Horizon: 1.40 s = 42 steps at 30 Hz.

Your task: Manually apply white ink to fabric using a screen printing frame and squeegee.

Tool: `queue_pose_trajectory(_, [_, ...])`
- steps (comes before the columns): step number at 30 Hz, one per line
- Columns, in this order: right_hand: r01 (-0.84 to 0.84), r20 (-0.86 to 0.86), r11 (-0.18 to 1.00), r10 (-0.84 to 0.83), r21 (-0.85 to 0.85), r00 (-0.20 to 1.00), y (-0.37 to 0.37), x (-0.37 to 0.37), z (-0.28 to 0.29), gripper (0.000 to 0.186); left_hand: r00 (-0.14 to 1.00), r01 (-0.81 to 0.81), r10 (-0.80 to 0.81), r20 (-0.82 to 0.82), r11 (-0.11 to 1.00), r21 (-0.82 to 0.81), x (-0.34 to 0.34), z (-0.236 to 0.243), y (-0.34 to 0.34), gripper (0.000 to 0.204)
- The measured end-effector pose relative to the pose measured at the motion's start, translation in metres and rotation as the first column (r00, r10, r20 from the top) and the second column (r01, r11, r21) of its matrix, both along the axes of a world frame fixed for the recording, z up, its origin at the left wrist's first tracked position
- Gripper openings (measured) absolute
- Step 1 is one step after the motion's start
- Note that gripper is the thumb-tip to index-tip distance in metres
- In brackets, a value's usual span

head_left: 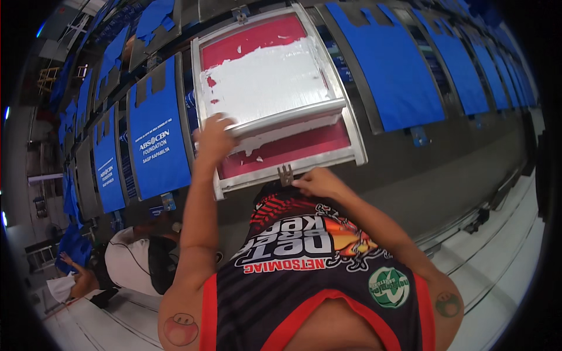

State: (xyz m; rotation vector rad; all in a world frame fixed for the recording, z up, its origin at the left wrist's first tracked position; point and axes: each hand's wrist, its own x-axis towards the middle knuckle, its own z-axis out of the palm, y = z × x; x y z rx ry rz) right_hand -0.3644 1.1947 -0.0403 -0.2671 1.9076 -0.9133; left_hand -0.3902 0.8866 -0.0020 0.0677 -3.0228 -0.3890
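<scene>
A screen printing frame (304, 162) with a pale rim and a red mesh lies in front of me. White ink (266, 73) covers much of the mesh, with red showing at the far and near ends. A long squeegee (293, 114) spans the frame, tilted slightly up to the right. My left hand (218, 139) is closed round its left end, a little blurred. My right hand (321, 183) is closed at the frame's near edge, fingertips at a small metal bracket (285, 175). Its lower fingers are partly hidden.
Blue fabric pieces with cut-out tops lie on dark boards in rows, one piece (389, 70) to the right and a printed piece (157, 134) to the left. Another person (140, 260) in a white top is at the lower left. A pale floor (492, 263) shows at lower right.
</scene>
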Motion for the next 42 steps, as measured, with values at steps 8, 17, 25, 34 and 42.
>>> queue_pose_trajectory(8, [0.637,-0.429,0.770,-0.564,0.038,0.706,0.097,-0.129,-0.069,0.060,0.920,-0.307,0.251,0.301,-0.017,0.952,0.067,-0.114,-0.114,0.041])
queue_pose_trajectory(17, [0.826,-0.294,0.520,-0.842,-0.218,0.452,0.189,-0.115,0.000,0.051,0.929,-0.163,0.349,0.125,0.081,0.983,0.024,-0.031,0.012,0.034])
queue_pose_trajectory(25, [0.811,-0.278,0.498,-0.862,-0.307,0.424,0.422,-0.197,0.013,0.051,0.943,-0.233,0.270,0.195,0.117,0.965,-0.109,-0.031,0.252,0.036])
queue_pose_trajectory(34, [0.780,-0.333,0.589,-0.794,-0.210,0.509,0.490,-0.261,-0.006,0.057,0.926,-0.260,0.307,0.219,0.101,0.960,-0.134,-0.036,0.331,0.037])
queue_pose_trajectory(42, [0.776,-0.338,0.602,-0.781,-0.187,0.525,0.503,-0.290,-0.027,0.056,0.913,-0.279,0.335,0.235,0.090,0.956,-0.146,-0.056,0.344,0.042])
